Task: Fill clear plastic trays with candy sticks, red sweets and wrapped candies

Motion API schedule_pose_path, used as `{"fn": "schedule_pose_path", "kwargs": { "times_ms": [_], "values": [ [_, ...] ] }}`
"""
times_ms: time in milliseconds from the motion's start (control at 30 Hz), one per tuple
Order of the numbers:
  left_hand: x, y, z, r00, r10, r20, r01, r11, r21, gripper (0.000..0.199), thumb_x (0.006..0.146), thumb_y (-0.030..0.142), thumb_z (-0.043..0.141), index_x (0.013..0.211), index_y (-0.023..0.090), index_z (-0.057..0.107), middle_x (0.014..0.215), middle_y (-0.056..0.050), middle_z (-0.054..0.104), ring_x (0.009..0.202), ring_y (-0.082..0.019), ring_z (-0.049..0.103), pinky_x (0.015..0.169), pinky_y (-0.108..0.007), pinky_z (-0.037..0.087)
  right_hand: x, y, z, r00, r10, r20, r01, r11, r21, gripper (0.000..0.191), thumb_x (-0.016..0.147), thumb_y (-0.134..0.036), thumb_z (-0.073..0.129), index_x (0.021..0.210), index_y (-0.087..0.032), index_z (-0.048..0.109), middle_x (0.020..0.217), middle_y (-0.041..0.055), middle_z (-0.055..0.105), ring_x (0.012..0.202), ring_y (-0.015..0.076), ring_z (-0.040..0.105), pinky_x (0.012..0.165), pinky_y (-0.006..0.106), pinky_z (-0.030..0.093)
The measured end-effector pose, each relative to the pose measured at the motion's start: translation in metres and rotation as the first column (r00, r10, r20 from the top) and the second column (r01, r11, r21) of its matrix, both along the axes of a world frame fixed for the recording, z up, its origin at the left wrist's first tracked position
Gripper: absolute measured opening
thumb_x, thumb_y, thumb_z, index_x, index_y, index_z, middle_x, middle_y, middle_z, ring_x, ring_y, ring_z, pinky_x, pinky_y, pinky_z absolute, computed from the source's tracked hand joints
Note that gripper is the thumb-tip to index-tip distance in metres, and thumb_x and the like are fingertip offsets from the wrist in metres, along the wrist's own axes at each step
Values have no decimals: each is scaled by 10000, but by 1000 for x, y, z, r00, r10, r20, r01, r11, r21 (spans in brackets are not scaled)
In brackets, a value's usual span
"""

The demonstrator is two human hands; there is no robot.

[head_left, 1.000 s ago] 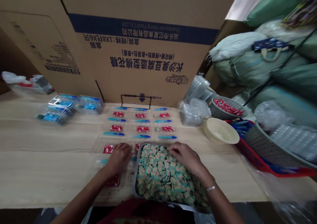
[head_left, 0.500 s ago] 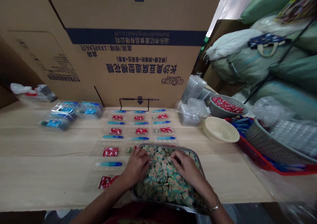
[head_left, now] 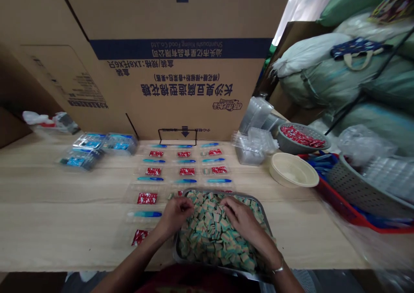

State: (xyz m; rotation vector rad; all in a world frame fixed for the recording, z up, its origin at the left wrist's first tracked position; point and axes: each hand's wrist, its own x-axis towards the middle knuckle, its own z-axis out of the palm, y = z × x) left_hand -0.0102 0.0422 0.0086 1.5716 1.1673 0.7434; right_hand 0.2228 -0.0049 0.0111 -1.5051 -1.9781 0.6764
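A metal tray [head_left: 268,224] heaped with small green-and-tan packets [head_left: 223,241] stands at the front edge of the table. Over its left rim, my left hand [head_left: 176,215] is closed with fingers curled; whatever they hold is hidden. My right hand [head_left: 241,217] reaches in from the right, thumb and fingers pinched together at the top of the heap. I cannot make out what is in that pinch. Just left of the tray lie clear plastic trays in rows, holding red sachets [head_left: 147,198] and blue pen-like sticks [head_left: 148,214]. The metal tray hides part of the rows.
A large cardboard box [head_left: 181,111] stands behind the rows. Filled clear packs [head_left: 77,161] lie at left. To the right are stacked clear containers [head_left: 249,150], a cream bowl [head_left: 293,181], a grey basket of red sachets [head_left: 302,148] and a red tray [head_left: 355,217].
My left hand has lifted slightly and drawn back toward the tray's left rim, its fingers curling. My right hand stays at the heap with little movement. The view has shifted slightly.
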Motion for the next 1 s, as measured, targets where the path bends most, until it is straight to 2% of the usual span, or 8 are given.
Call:
{"fn": "schedule_pose_path", "kwargs": {
  "times_ms": [200,400,567,667,800,867,933,1000],
  "values": [
    [38,-8,-1,980,-102,168,111,993,-43,85,668,218,597,664,172,669,617,9,640,593,-133,548,573,-227,413,-17,-2,12,993,77,-88,-82,995,-64,111,844,-148,481,855,-213,571,814,3,607,771,147,559,689,245,396],
    [40,-11,-1,959,-210,190,228,971,-77,143,702,265,620,752,167,712,709,-21,688,667,-155,586,621,-239,436,-29,-2,9,999,43,-28,-44,998,-50,145,791,-71,494,834,-204,535,801,-5,590,745,141,548,664,236,379],
    [37,-10,-15,952,-78,298,131,978,-163,147,637,273,687,738,167,699,715,-23,701,665,-162,610,644,-265,466,-26,-6,12,994,45,-101,-51,997,-64,206,793,-106,535,964,-216,565,893,9,583,766,138,557,684,234,413],
    [38,-11,-19,952,-19,306,88,973,-214,177,609,273,700,756,175,682,671,-6,683,618,-153,602,618,-266,469,-23,-8,12,998,42,-47,-44,998,-52,170,811,-129,543,947,-217,593,903,21,571,826,160,553,726,256,416],
    [41,-15,-15,979,-97,182,111,991,-71,111,672,264,625,735,193,683,697,-5,679,667,-160,595,644,-265,458,-24,-8,6,1000,3,-27,-4,1000,-30,102,817,-111,543,828,-205,584,861,15,548,841,164,541,715,251,402],
    [42,-17,-12,979,-90,185,101,993,-55,114,674,274,625,732,194,681,700,-4,674,681,-160,592,659,-268,459,-25,-8,3,998,3,-63,-5,1000,-29,113,813,-98,547,822,-206,577,865,10,542,836,155,541,717,244,398],
    [41,-17,-11,961,-29,276,80,981,-176,178,630,297,683,768,185,673,693,0,664,649,-152,592,635,-267,462,-23,-9,0,993,32,-112,-36,999,-30,106,822,-106,543,814,-208,571,858,4,545,827,147,545,723,239,397],
    [38,-16,-10,916,92,389,73,918,-389,299,552,314,764,795,170,664,675,8,651,585,-131,589,593,-252,458,-20,-10,-2,988,51,-149,-54,998,-17,98,849,-136,518,800,-207,564,843,3,550,813,143,547,728,240,399]
  ]
}}
